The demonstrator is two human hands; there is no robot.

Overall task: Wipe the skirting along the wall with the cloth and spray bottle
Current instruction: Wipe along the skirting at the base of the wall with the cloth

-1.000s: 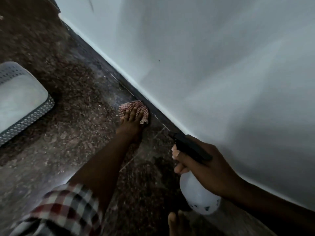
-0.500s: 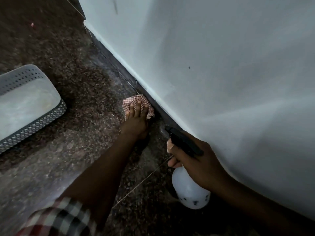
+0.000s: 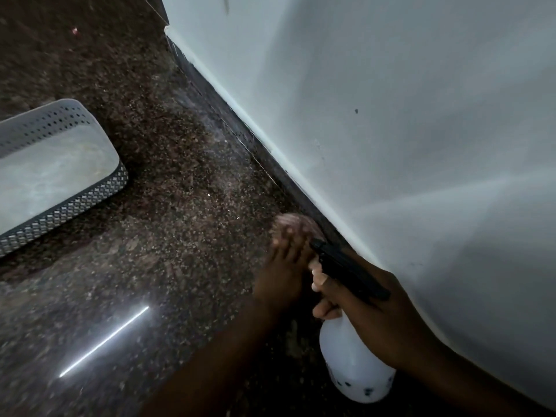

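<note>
While the right hand [image 3: 385, 320] grips the spray bottle [image 3: 355, 368], fingers [image 3: 320, 278] curled at its trigger, the left hand [image 3: 285, 266] presses the blurred cloth [image 3: 288, 224] flat-fingered against the skirting [image 3: 240, 136], now drawn nearer, just beside the nozzle [image 3: 320, 245]. Wiping under way; far stretch probably remaining.

A left hand [image 3: 285, 266] presses a blurred cloth [image 3: 289, 223] against the dark skirting [image 3: 270, 164], just beyond the spray bottle [image 3: 355, 365] that the right hand [image 3: 379, 314] grips.

Basket [image 3: 51, 123] on the floor [image 3: 168, 164], left side.
I see a white perforated basket resting on dark speckled floor, with a bright light streak [image 3: 105, 341] reflected nearby.
</note>
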